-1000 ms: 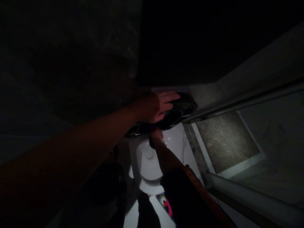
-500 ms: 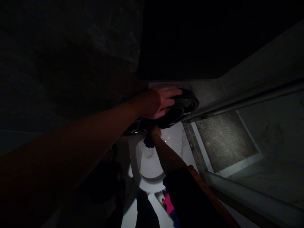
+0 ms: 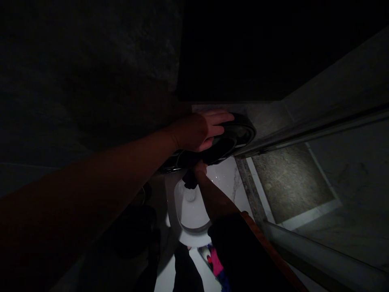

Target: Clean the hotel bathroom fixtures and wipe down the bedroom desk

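The raised black toilet seat (image 3: 234, 140) stands tipped up over the white toilet bowl (image 3: 190, 211), close against the dim wall behind it. The left hand (image 3: 202, 130) lies flat on its upper face, fingers (image 3: 220, 119) spread and stretched along the rim, pressing rather than gripping. Below it the right hand (image 3: 199, 167) reaches up under the seat with its fingers closed on a dark cloth (image 3: 190, 181) that hangs over the bowl. To the right runs a glass shower door (image 3: 304, 129), with a pebbled shower floor (image 3: 288, 178) beyond it. The room is very dark. As I judge it, the seat rests only on that flat palm; if the palm slides, the seat could drop onto the right wrist, or the cloth could slip into the water below.
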A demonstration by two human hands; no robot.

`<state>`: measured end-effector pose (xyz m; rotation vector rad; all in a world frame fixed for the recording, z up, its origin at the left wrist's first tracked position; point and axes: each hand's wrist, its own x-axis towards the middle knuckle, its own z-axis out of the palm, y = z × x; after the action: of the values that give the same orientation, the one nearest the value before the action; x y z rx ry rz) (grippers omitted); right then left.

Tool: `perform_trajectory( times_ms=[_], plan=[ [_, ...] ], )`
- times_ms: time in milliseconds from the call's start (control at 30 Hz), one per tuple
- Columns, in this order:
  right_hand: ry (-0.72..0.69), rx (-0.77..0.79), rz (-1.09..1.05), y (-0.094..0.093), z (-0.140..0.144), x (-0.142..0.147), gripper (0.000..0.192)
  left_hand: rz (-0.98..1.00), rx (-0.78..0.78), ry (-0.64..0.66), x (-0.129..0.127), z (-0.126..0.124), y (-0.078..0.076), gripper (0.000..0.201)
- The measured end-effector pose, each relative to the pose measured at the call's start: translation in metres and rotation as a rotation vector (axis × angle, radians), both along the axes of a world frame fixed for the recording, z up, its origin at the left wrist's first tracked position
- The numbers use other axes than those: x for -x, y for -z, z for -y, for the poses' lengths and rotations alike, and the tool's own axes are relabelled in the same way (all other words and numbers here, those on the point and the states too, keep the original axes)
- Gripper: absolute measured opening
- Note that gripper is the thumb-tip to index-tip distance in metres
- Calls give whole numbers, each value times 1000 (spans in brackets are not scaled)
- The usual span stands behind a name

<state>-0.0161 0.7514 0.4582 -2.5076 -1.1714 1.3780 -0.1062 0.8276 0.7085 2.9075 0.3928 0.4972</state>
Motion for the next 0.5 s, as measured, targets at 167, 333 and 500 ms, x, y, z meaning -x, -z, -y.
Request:
perform_trajectory(
  times_ms=[167,333,500],
  plan=[
    [-16,-1,4,0,1,-2,86,8,-4,7,-1,-1,1,25],
    [-10,-9,-13,1,2,-4,78,15,21,-2,-1,-2,4,27],
    [-3,-142,-145,0,19,29,53,7,26,-1,-2,-3,4,26]
  ],
)
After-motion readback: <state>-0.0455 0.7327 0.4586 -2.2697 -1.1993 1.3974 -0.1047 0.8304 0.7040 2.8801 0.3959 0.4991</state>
